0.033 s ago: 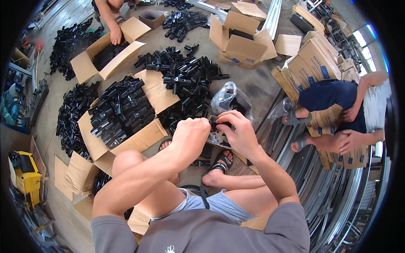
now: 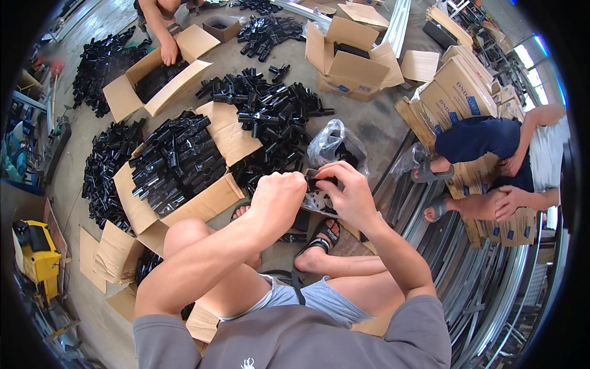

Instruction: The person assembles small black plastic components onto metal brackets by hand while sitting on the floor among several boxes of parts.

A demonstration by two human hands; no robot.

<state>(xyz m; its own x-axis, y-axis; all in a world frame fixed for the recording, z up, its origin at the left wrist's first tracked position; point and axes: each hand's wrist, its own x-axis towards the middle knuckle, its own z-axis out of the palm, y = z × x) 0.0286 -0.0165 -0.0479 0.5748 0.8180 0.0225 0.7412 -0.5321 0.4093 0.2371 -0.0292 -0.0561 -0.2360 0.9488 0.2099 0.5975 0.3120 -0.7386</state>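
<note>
Fingers [image 2: 332,170] of the right hand [image 2: 351,195] pinched a small black piece [image 2: 312,180] beside the curled left hand [image 2: 275,195] (I couldn't tell what it held). One box [image 2: 203,201] looked nearly full of black parts [image 2: 178,160], but big heaps [image 2: 270,107] on the floor [image 2: 378,123] seemed left to do.
</note>
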